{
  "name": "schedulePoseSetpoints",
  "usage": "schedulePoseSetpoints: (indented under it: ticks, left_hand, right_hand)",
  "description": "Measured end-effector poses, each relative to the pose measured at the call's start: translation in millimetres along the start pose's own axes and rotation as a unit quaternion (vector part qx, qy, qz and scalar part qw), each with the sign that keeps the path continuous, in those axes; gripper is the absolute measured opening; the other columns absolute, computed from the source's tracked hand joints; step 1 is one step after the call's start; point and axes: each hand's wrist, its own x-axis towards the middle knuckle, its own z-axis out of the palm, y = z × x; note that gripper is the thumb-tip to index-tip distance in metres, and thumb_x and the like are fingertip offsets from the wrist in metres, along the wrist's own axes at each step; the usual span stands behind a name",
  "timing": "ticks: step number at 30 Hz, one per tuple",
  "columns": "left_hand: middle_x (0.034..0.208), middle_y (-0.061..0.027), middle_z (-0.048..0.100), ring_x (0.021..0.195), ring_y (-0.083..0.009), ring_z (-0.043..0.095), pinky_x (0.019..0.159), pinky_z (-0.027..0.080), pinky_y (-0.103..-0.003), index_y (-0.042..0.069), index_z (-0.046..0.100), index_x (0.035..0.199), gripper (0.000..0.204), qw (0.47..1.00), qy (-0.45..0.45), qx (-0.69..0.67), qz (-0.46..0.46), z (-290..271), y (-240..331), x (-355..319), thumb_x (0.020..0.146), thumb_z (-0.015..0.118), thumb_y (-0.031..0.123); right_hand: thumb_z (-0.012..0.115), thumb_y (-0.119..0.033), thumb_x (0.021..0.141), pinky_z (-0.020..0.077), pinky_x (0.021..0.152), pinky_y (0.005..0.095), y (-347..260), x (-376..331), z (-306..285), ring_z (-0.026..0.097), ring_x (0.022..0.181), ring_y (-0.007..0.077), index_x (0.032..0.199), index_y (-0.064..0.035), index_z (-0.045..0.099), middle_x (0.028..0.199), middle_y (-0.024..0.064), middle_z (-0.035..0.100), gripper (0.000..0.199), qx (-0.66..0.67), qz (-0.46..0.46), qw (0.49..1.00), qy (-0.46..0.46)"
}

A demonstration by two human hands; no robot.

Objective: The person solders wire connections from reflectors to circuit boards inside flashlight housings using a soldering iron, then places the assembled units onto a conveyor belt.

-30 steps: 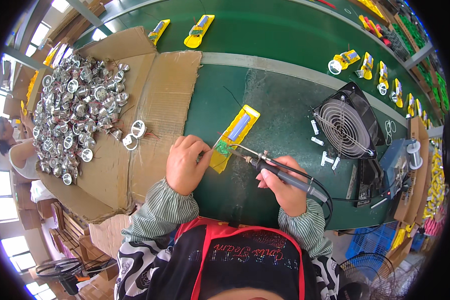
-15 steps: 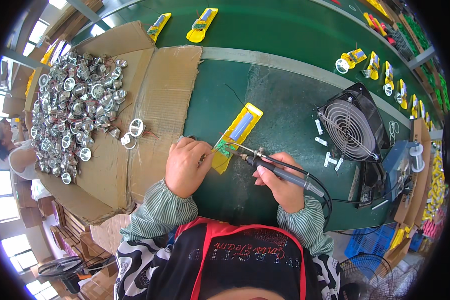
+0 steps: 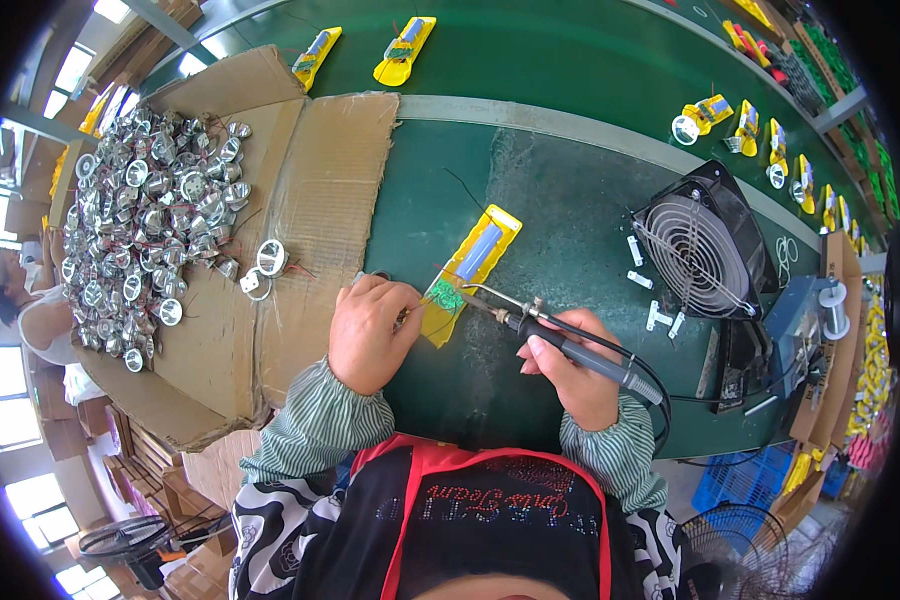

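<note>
In my right hand (image 3: 577, 375) is a soldering iron (image 3: 606, 366) with a thin curved metal feed tube along it. Its tip is close to a small green circuit board (image 3: 444, 294) on a yellow plastic housing (image 3: 505, 222). The housing lies tilted on the green bench, a blue-grey cylindrical battery (image 3: 482, 250) in its upper part. My left hand (image 3: 372, 335) is closed beside the board, fingertips at the housing's left edge. Bits of something shiny show around its fingers, but most of it is hidden. Thin wires stick out near the board.
Left, an open cardboard box (image 3: 285, 200) holds many silver reflector cups (image 3: 160, 215); one separate reflector (image 3: 271, 257) lies on its flap. Right stand a black fan (image 3: 695, 250), small white parts (image 3: 658, 317) and a solder spool (image 3: 833, 312). Yellow housings (image 3: 406, 50) sit on the green belt (image 3: 540, 60) beyond.
The soldering iron and my right hand have shifted slightly right, and the tip has drawn back a little across the board. My left hand stays almost in place.
</note>
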Motion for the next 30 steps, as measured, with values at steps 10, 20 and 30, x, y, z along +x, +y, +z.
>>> schedulePoseSetpoints:
  ticks: [10, 20, 30]
  left_hand:
    - [0.086, -0.0016, 0.066, 0.088, -0.0255, 0.056, 0.076, 0.042, -0.038, 0.006, 0.059, 0.077, 0.007, 1.0, 0.006, 0.008, 0.001, 2, 1, 0, 0.075, 0.064, 0.01]
    - [0.087, -0.0019, 0.066, 0.088, -0.0259, 0.056, 0.077, 0.043, -0.038, 0.006, 0.059, 0.077, 0.007, 1.0, 0.004, 0.005, 0.001, 0, 2, 0, 0.075, 0.064, 0.01]
    - [0.086, -0.0025, 0.066, 0.087, -0.0264, 0.056, 0.077, 0.043, -0.038, 0.006, 0.059, 0.077, 0.007, 1.0, 0.004, 0.004, 0.012, 0, 0, 0, 0.075, 0.064, 0.01]
  right_hand:
    - [0.063, 0.001, 0.079, 0.0517, 0.057, 0.0238, 9, 4, 6, 0.063, 0.063, 0.0121, 0.091, 0.0053, 0.055, 0.076, 0.0103, 0.065, 0.015, -0.021, -0.02, 1.0, -0.008]
    - [0.064, -0.001, 0.079, 0.0516, 0.057, 0.024, 14, 7, 6, 0.063, 0.062, 0.0121, 0.091, 0.0045, 0.056, 0.074, 0.0096, 0.065, 0.015, -0.04, -0.025, 0.999, -0.014]
    - [0.065, -0.002, 0.078, 0.0522, 0.057, 0.0244, 0, -1, -2, 0.065, 0.062, 0.0133, 0.092, 0.0051, 0.056, 0.074, 0.0109, 0.066, 0.018, -0.049, -0.016, 0.999, 0.007]
